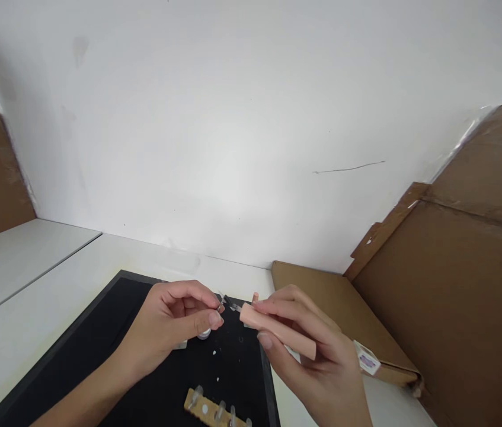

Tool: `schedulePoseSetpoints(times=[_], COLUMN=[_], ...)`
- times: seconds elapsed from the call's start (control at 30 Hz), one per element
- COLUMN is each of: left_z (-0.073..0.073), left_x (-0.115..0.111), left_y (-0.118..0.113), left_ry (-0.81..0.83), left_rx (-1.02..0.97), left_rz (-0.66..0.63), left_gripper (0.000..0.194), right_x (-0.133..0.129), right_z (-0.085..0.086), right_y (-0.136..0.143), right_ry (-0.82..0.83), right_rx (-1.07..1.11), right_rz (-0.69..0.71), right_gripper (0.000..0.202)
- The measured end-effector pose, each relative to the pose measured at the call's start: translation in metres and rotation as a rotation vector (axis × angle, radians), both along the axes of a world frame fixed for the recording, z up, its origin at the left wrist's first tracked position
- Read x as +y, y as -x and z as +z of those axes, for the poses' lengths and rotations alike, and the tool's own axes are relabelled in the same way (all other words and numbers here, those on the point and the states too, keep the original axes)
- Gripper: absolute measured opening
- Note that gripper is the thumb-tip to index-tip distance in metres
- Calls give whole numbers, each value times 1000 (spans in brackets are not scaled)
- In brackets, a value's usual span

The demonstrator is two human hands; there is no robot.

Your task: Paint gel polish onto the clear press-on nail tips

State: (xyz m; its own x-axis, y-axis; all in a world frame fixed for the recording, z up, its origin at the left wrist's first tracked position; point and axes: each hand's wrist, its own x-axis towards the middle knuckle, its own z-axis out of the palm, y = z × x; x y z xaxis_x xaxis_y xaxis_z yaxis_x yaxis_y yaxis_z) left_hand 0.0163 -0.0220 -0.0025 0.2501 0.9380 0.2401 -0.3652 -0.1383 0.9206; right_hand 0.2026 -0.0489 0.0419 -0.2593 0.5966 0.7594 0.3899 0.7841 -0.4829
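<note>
My right hand [304,344] is wrapped round a pale pink cylindrical tool [280,332], whose thin dark and metallic tip [232,303] points left. My left hand [184,314] pinches a tiny object [220,307] between thumb and forefinger; it is too small to name. The tool's tip is close to that object; whether they touch cannot be made out. Beneath the hands lies a black mat [175,385]. A small round white item [205,334] shows partly below my left fingertips. Another short pink piece [255,296] sticks up behind my right fingers.
A wooden strip [206,409] with clear upright pegs lies at the mat's near edge. Small white bits [214,353] are scattered on the mat. A flat cardboard box [322,296] lies at the right, beside a large cardboard panel [464,296]. A white wall [233,130] stands behind.
</note>
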Motion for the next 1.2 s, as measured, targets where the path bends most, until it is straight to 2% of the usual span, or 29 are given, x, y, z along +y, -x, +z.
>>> schedulePoseSetpoints(times=[0.17,0.33,0.5,0.73,0.9,1.2], left_z=[1,0,1,0,-1,3], left_x=[-2,-3,-1,-2,-4,-6], left_y=[0,0,-1,-1,-1,-1], left_ry=[5,8,1,6,12,-45], left_rx=[-3,5,-9,-33,-50,-94], left_rz=[-3,5,-24,-19,-9,-5], left_gripper=[10,10,8,9,8,9], right_x=[2,2,-1,2,1,-1], right_z=[-6,-8,-4,-9,-10,-9], right_y=[-4,-3,0,-3,-3,3], right_ry=[21,112,94,108,90,42], right_rx=[32,41,5,-1,-37,-56], right_rz=[-11,24,48,91,116,27], right_gripper=[18,17,19,17,24,19])
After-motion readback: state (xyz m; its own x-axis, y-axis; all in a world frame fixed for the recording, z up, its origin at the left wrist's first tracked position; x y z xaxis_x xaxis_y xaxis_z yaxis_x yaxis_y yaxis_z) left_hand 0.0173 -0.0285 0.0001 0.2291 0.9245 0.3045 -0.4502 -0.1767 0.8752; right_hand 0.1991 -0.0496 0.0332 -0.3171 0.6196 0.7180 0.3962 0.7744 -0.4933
